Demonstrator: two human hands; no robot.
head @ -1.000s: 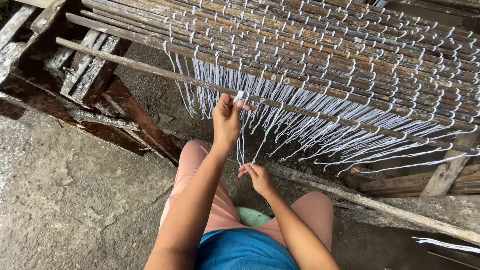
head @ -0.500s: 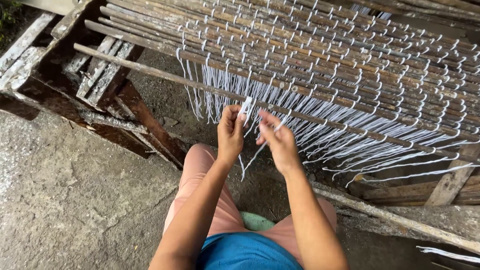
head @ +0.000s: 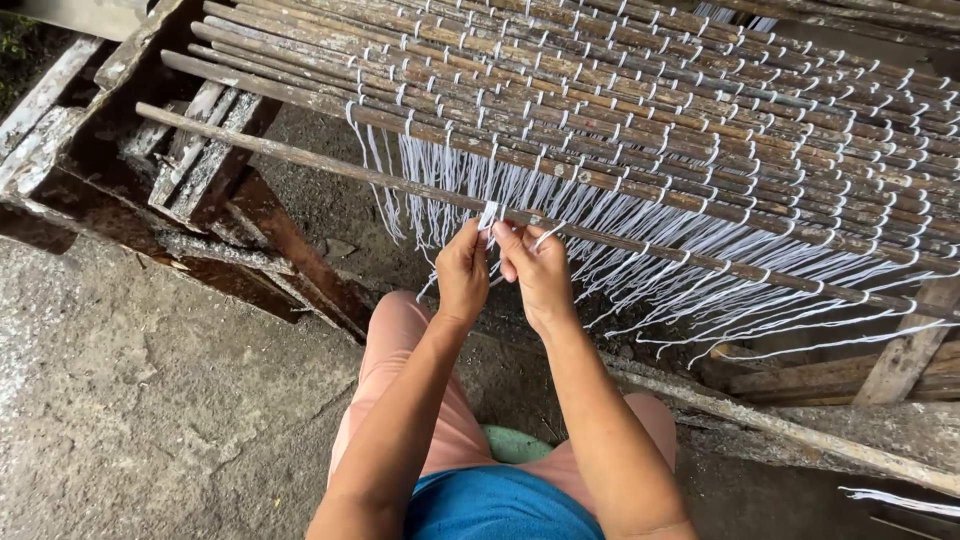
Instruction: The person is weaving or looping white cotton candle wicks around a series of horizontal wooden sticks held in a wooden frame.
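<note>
Both hands have closed together since half a second ago: our left hand and right hand pinch one white string at the front brown wooden stick; we keep it taut and knot snugly.

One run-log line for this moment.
left hand: pinching white string | right hand: on same string | at nearest stick | mat of sticks beyond

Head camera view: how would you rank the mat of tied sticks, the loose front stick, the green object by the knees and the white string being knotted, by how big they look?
1. Mat of tied sticks
2. Loose front stick
3. Green object, partly hidden, so unsure
4. White string pinched between both hands
</note>
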